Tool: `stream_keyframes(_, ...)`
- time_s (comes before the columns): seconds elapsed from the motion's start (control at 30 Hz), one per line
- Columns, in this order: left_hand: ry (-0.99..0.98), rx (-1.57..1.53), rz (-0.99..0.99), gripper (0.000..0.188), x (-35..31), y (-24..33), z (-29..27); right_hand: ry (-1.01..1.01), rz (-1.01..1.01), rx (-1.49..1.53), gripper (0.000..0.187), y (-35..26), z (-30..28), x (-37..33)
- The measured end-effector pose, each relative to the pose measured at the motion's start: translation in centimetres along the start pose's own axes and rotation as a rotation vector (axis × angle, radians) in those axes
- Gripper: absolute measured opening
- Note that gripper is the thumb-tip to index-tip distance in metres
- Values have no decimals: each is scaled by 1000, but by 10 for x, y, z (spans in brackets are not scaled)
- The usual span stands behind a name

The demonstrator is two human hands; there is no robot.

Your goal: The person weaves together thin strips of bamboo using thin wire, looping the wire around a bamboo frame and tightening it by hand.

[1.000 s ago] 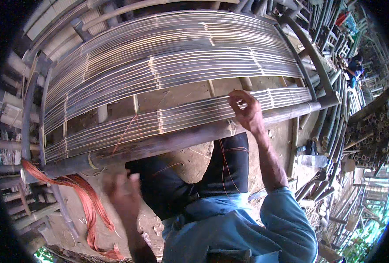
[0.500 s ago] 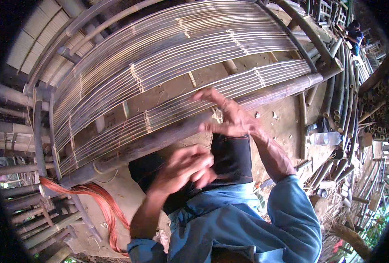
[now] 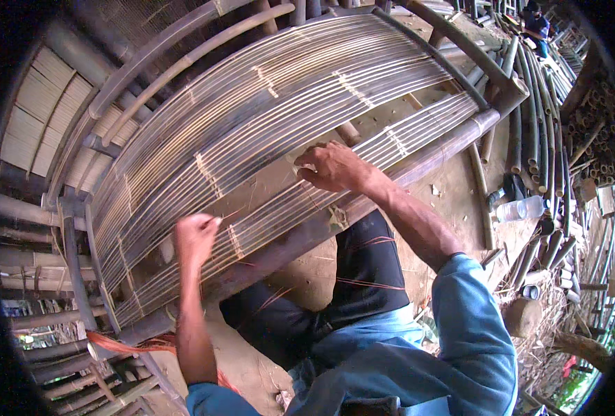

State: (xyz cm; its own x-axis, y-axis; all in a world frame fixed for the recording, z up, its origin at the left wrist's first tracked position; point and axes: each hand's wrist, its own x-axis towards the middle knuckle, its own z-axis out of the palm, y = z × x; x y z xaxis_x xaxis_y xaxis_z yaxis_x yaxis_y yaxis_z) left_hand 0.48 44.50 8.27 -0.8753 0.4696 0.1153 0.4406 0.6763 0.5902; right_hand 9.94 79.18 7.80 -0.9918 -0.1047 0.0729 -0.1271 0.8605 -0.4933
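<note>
In front of me a bamboo bench with a thick front pole carries rows of thin split-bamboo slats, bound across by pale lashings. Over the gap between the front slat band and the rows behind is my right hand, fingers curled in a pinch; a small pale bit shows at its fingertips. My left hand, slightly blurred, is closed above the slats further left, near a lashing. A thin strand seems to run by its fingertips, too fine to make out. Reddish strands cross my dark trousers.
A bundle of orange-red fibre hangs at the bench's left end. Bamboo poles and a clear plastic bottle lie on the ground at right. Another person is far off at upper right. More bamboo framing stands at left.
My left hand has moved from above my lap up and left over the slats. My right hand has moved a little forward and left, its fingers now curled. The view has shifted slightly.
</note>
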Motion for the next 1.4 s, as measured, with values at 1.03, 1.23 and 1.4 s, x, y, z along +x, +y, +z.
stream_keyframes(1.03, 43, -379, -78, 45, -48, 36, -78, 281, 207, -70, 13, 74, 126, 56)
stream_keyframes(1.23, 496, -464, -255, 55, -57, 46, -192, 257, 200, -72, 16, 134, 107, 42)
stream_keyframes(1.4, -394, 281, 80, 79, -109, 79, -194, 600, -302, -39, 9, -12, 23, -4)
